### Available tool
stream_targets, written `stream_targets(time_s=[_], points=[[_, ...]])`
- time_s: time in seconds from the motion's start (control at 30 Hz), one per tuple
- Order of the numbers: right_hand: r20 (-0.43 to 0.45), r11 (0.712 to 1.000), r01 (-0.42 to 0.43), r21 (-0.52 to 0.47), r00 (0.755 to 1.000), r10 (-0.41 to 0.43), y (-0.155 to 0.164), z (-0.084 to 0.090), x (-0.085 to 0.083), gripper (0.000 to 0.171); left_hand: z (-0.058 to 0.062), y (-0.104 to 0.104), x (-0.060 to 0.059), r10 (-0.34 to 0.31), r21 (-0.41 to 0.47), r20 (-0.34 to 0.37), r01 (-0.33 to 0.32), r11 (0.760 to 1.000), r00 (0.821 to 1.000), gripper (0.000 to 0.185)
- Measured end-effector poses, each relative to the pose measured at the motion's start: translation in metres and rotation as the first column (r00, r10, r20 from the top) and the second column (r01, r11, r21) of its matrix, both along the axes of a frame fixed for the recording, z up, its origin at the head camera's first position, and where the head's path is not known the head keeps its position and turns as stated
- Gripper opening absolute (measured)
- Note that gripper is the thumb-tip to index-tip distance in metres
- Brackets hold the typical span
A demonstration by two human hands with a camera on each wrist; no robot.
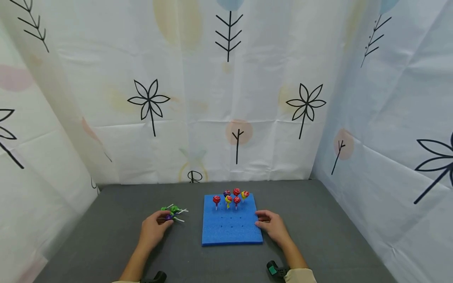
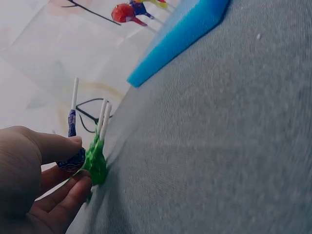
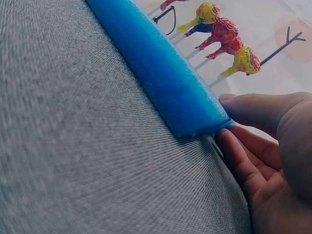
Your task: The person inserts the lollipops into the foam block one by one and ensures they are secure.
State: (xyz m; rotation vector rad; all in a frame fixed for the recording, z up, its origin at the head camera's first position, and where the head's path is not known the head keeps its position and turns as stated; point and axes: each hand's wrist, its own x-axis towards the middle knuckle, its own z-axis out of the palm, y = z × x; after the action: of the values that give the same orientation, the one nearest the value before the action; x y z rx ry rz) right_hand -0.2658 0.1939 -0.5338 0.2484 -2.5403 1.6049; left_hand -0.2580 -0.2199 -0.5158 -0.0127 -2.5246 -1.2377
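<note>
Near the front edge of the tabletop (image 1: 106,236), left of the middle, the person's left hand (image 1: 153,232) has its thumb and fingers pinched on a purple-wrapped lollipop (image 2: 72,155) that lies in a small heap with green-wrapped lollipops (image 2: 95,161); the grip sits at the wrapped head, the white stick pointing away from the hand. These sweets look very light, with a hard round head under thin crinkly wrap that may slide a little between fingertips, and a thin stiff stick that would probably give the surer hold, taken close below the head. The loose heap (image 1: 172,212) lies just left of a blue foam board (image 1: 230,232), a flat square slab pierced with rows of small holes and likely soft and easily dented. Six lollipops (image 1: 231,197) in red, yellow and purple wraps stand upright in the holes along its far edge. The right hand (image 1: 272,227) rests against the board's right edge with thumb on top and fingers beside it, lightly steadying it rather than clenched. A patterned curtain (image 1: 226,98) closes in the tabletop on three sides.
</note>
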Motion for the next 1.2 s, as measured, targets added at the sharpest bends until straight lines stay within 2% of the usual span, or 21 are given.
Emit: stream_targets(time_s=[0.53,0.8,0.9,1.03,1.2], points=[[0.018,1.0,0.021,-0.006,1.0,-0.021,0.0,-0.002,-0.002,0.027,0.021,0.018,0.002,-0.043,0.053,-0.055,0.046,0.998,0.998,0.027],[0.016,1.0,0.021,-0.011,1.0,-0.021,0.0,-0.002,-0.001,0.027,0.026,0.031,0.005,-0.085,0.101,-0.015,0.086,0.991,0.996,0.028],[0.015,1.0,0.023,-0.006,1.0,-0.023,0.0,-0.002,-0.001,0.027,0.027,0.036,0.005,-0.093,0.144,-0.013,0.094,0.985,0.996,0.031],[0.004,1.0,0.02,0.0,1.0,-0.02,-0.001,-0.003,-0.001,0.027,0.029,0.042,0.006,-0.101,0.22,-0.052,0.11,0.969,0.994,0.031],[0.006,1.0,0.023,-0.019,1.0,-0.023,-0.001,-0.002,-0.001,0.027,0.028,0.05,0.007,-0.077,0.238,-0.077,0.093,0.967,0.994,0.025]])
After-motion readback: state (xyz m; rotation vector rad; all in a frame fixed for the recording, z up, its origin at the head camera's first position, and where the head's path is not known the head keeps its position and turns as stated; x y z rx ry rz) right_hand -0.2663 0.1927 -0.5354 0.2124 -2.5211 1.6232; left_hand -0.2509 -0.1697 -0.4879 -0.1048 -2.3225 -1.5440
